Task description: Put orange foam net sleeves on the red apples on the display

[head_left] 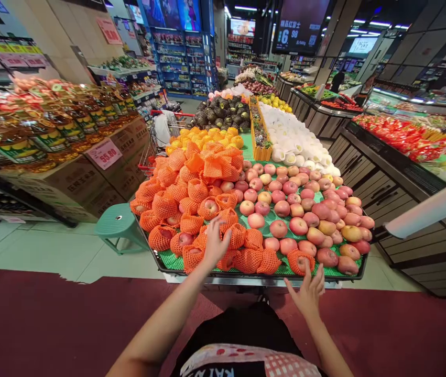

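Note:
My left hand (pixel 216 243) reaches over the pile of apples in orange foam nets (pixel 164 204) on the left of the display, fingers apart and grasping nothing. Close to the front edge, my right hand (pixel 309 290) is spread beside a single netted apple (pixel 300 262); whether the fingertips touch it I cannot tell. Bare red apples (pixel 278 229) fill the right side, on green matting (pixel 290 267). Several folded orange nets (pixel 220 166) lie on top of the netted pile.
Behind the apples are oranges (pixel 205 139), dark-skinned fruit (pixel 223 112) and white-wrapped fruit (pixel 289 133). A green stool (pixel 118 222) stands at the left. Oil bottles (pixel 53 125) line cartons further left. A plastic bag roll (pixel 431 209) juts in from the right.

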Demonstrator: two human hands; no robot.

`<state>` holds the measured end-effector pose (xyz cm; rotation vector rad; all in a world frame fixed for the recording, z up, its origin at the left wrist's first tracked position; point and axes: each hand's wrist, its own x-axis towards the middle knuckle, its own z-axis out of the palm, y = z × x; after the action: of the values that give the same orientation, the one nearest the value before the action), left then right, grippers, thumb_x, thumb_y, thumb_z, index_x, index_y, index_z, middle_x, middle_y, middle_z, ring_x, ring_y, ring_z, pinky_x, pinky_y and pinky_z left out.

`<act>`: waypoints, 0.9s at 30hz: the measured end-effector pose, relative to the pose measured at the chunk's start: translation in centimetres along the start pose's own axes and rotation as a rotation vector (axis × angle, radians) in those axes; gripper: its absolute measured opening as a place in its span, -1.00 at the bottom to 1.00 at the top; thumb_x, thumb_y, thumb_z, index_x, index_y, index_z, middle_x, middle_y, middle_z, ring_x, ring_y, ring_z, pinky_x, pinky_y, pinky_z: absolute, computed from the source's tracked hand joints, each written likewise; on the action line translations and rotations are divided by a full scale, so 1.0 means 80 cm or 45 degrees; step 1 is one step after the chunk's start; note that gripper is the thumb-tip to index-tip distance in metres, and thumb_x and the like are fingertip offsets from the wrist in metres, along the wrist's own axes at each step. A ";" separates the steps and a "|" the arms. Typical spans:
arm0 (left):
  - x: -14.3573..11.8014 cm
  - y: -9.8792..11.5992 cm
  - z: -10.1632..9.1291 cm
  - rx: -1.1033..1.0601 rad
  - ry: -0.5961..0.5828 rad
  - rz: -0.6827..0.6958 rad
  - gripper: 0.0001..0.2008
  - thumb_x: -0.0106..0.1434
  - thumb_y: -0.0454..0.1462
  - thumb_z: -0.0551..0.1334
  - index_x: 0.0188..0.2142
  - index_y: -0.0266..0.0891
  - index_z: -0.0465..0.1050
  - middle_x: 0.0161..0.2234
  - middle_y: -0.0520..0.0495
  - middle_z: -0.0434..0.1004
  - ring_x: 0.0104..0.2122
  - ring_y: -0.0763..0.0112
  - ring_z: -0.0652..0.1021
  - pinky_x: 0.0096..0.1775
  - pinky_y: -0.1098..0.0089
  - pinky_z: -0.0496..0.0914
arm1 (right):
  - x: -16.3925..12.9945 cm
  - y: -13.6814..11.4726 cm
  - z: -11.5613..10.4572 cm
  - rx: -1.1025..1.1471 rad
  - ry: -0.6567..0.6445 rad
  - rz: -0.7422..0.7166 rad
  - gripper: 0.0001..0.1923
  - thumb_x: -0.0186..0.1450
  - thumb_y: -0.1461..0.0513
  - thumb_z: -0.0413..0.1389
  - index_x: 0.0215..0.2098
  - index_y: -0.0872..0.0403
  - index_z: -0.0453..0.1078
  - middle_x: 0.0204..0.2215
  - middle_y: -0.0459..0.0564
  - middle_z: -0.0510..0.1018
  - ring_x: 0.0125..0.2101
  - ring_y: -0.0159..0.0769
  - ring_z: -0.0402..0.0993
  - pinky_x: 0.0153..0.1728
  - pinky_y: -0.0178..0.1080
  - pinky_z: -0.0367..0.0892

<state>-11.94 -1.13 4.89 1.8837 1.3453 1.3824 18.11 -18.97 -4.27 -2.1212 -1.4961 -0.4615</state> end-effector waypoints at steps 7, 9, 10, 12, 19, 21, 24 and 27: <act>0.195 -0.024 -0.005 0.555 -0.051 0.046 -0.74 0.24 -0.30 0.28 -0.06 -0.25 0.48 0.37 -0.33 0.20 0.43 -0.19 -0.03 0.32 -0.17 0.01 | -0.045 -0.005 -0.038 0.148 0.073 0.041 -0.22 0.37 -0.18 0.01 0.39 0.06 0.10 0.45 0.44 -0.09 0.32 0.50 0.05 0.08 0.46 0.19; 0.220 -0.024 -0.002 0.610 -0.112 0.068 -0.70 0.21 -0.36 0.24 -0.04 -0.30 0.49 0.36 -0.36 0.24 0.43 -0.19 0.00 0.32 -0.17 -0.04 | -0.042 -0.003 -0.050 0.172 0.136 0.083 -0.21 0.36 -0.20 0.02 0.36 0.09 0.16 0.44 0.45 -0.05 0.32 0.51 0.07 0.10 0.47 0.17; 0.225 -0.022 0.001 0.620 -0.120 0.076 -0.66 0.21 -0.38 0.21 -0.01 -0.33 0.48 0.35 -0.39 0.25 0.43 -0.17 0.02 0.32 -0.16 -0.06 | -0.041 -0.001 -0.056 0.187 0.170 0.112 -0.21 0.36 -0.21 0.02 0.35 0.10 0.18 0.44 0.45 -0.03 0.32 0.51 0.07 0.11 0.49 0.16; 0.220 -0.013 0.007 0.612 -0.089 0.094 -0.59 0.24 -0.39 0.14 0.09 -0.41 0.42 0.35 -0.43 0.26 0.41 -0.11 0.10 0.34 -0.10 -0.06 | -0.040 0.002 -0.071 0.229 0.228 0.169 -0.22 0.35 -0.21 0.04 0.34 0.09 0.22 0.43 0.44 0.01 0.32 0.51 0.07 0.13 0.51 0.12; 0.056 0.058 0.041 0.127 0.210 0.219 -0.72 0.38 -0.14 0.16 -0.06 -0.21 0.52 0.05 -0.29 0.60 0.11 0.03 0.54 0.22 -0.03 0.23 | -0.047 -0.002 -0.105 0.794 0.089 0.422 -0.37 0.29 -0.11 0.20 0.20 0.02 0.35 0.24 0.28 0.40 0.23 0.23 0.33 0.23 0.30 0.19; -0.009 0.084 0.048 -0.155 0.061 0.220 -0.78 0.35 -0.10 0.20 -0.27 -0.15 0.53 -0.21 -0.19 0.67 -0.12 0.09 0.62 0.06 0.01 0.38 | -0.041 -0.014 -0.106 1.153 -0.141 0.619 -0.43 0.27 -0.11 0.22 0.14 -0.03 0.40 0.14 0.20 0.51 0.12 0.14 0.45 0.18 0.21 0.29; -0.084 0.116 0.052 -0.638 -0.534 0.096 -0.79 0.26 -0.11 0.28 -0.41 -0.17 0.49 -0.32 -0.15 0.65 -0.28 0.22 0.61 -0.14 0.20 0.48 | -0.027 -0.040 -0.103 1.800 -0.532 0.889 -0.43 0.28 -0.24 0.13 0.04 -0.07 0.48 0.07 0.14 0.59 0.04 0.07 0.55 0.05 0.11 0.43; -0.121 0.126 0.051 -0.896 -0.958 0.018 -0.86 0.16 -0.21 0.32 -0.45 -0.21 0.45 -0.32 -0.15 0.63 -0.29 0.28 0.60 -0.21 0.32 0.47 | -0.021 -0.070 -0.100 2.210 -0.921 1.032 -0.36 0.26 -0.30 0.11 -0.03 -0.02 0.55 -0.06 0.15 0.66 -0.09 0.05 0.61 -0.09 0.07 0.51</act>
<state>-4.03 -13.25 6.66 1.6318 0.3977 0.8263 12.37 -23.34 2.54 -1.0753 -0.5141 1.4671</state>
